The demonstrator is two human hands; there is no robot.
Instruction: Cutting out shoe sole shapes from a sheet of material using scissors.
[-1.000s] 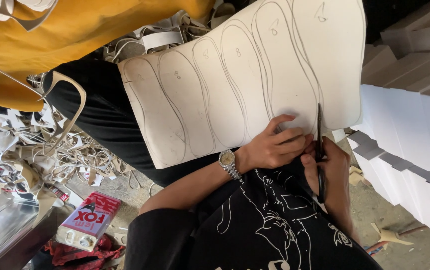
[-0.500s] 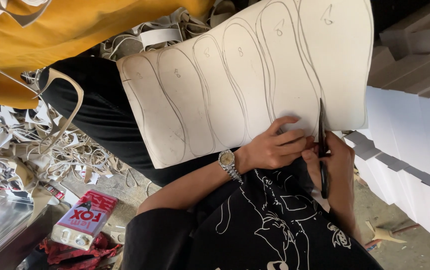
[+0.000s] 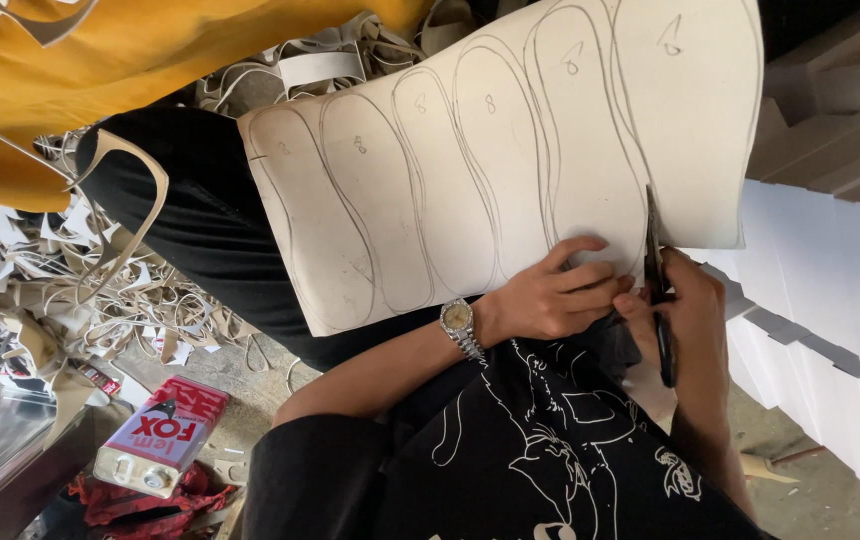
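Note:
A cream sheet of board (image 3: 470,170) with several pencilled sole outlines lies across my lap. My left hand (image 3: 550,295), a metal watch (image 3: 458,320) on its wrist, presses on the sheet's near edge with fingers spread over one outline. My right hand (image 3: 692,315) is closed around the handles of dark scissors (image 3: 654,262). The blades point away from me and bite into the sheet's near edge along a drawn line, just right of my left fingertips.
A person in a yellow top (image 3: 80,70) and black trousers (image 3: 190,220) sits close on the left. Pale offcut strips (image 3: 40,300) litter the floor there. A red and white tin (image 3: 162,435) lies near my elbow. Stacked white sheets (image 3: 835,290) rise on the right.
The scissors have crept a little farther into the sheet along the line. My left hand stays pressed beside the cut, and the view has shifted slightly.

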